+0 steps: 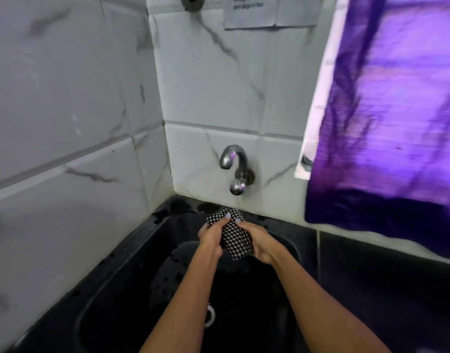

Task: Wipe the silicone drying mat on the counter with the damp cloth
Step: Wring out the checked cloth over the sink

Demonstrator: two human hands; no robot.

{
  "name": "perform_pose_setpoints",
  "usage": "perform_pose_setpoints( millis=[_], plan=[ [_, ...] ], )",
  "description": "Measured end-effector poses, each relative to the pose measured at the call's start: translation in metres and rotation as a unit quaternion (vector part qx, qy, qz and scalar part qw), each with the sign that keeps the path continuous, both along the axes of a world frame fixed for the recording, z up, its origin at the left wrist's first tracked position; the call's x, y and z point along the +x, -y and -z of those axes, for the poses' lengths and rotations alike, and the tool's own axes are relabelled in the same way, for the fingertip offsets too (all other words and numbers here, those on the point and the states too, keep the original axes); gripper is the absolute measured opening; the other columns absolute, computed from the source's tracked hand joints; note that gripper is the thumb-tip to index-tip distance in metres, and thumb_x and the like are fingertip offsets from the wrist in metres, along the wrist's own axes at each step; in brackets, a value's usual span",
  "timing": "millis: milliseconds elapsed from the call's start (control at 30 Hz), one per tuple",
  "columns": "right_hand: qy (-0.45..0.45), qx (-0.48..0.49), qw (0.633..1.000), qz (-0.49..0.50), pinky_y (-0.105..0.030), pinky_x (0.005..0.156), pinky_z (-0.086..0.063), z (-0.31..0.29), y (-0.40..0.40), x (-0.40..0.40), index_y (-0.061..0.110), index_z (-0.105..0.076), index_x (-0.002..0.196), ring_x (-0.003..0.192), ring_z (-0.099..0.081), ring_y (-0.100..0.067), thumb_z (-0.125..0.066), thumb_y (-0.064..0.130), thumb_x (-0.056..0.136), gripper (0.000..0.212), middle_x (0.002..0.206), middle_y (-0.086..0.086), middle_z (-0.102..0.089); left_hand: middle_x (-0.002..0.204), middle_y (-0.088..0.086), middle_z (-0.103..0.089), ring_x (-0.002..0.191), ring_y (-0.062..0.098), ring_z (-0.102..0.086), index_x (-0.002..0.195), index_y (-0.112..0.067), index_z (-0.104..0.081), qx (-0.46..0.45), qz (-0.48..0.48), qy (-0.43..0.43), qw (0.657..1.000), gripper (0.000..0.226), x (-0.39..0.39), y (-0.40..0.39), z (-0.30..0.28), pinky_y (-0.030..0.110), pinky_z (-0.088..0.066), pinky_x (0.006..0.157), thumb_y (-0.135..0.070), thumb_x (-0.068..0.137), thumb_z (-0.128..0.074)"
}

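A black-and-white checked cloth (pixel 235 236) is bunched between both hands over the black sink (pixel 132 284). My left hand (pixel 211 238) grips its left side and my right hand (pixel 259 244) grips its right side, fingers wrapped tightly around the fabric. The cloth sits just below the wall tap (pixel 234 169), from which no water is seen running. No silicone drying mat is in view.
White marble-look tiled walls meet in a corner behind the sink. A purple curtain (pixel 387 123) hangs at the right over the black counter (pixel 387 289). The sink drain (pixel 210 315) lies below my arms. A paper notice (pixel 272 11) is stuck high on the wall.
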State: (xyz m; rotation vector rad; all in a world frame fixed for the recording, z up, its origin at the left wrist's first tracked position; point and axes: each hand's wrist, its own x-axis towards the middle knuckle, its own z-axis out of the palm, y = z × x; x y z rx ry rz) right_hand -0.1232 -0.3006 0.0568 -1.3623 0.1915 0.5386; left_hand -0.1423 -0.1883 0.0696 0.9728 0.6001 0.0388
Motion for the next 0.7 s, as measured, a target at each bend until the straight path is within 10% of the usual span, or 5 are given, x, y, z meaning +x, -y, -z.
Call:
perform_pose_setpoints(
  millis=[333, 500, 700],
  plan=[
    [0.008, -0.004, 0.993, 0.116, -0.036, 0.076, -0.054, -0.014, 0.169, -0.125, -0.001, -0.057, 0.12, 0.095, -0.064, -0.028, -0.051, 0.028, 0.094, 0.039, 0.115, -0.018, -0.065, 0.104, 0.021, -0.064, 0.077, 0.027, -0.063, 0.099, 0.007, -0.062, -0.047, 0.124, 0.013, 0.991, 0.022, -0.107, 0.161, -0.002, 0.038, -0.054, 0.072, -0.007, 0.083, -0.066],
    [0.002, -0.007, 0.986, 0.165, -0.036, 0.076, -0.054, -0.006, 0.245, -0.196, -0.002, -0.057, 0.118, 0.09, -0.065, -0.025, -0.051, 0.026, 0.095, 0.037, 0.113, -0.018, -0.065, 0.097, 0.018, -0.063, 0.068, 0.022, -0.061, 0.096, 0.006, -0.061, -0.016, 0.143, -0.015, 0.989, 0.02, -0.161, 0.238, 0.013, 0.024, -0.054, 0.044, -0.009, 0.085, -0.066],
    [0.025, 0.07, 0.978, 0.193, -0.029, 0.066, -0.056, 0.011, 0.306, -0.272, 0.0, -0.059, 0.115, 0.082, -0.069, -0.021, -0.062, 0.015, 0.087, 0.032, 0.099, -0.013, -0.07, 0.078, 0.013, -0.064, 0.067, 0.026, -0.061, 0.095, 0.004, -0.061, 0.029, 0.164, -0.025, 0.986, 0.024, -0.218, 0.311, 0.038, 0.038, -0.052, 0.066, -0.02, 0.088, -0.064]
  ],
)
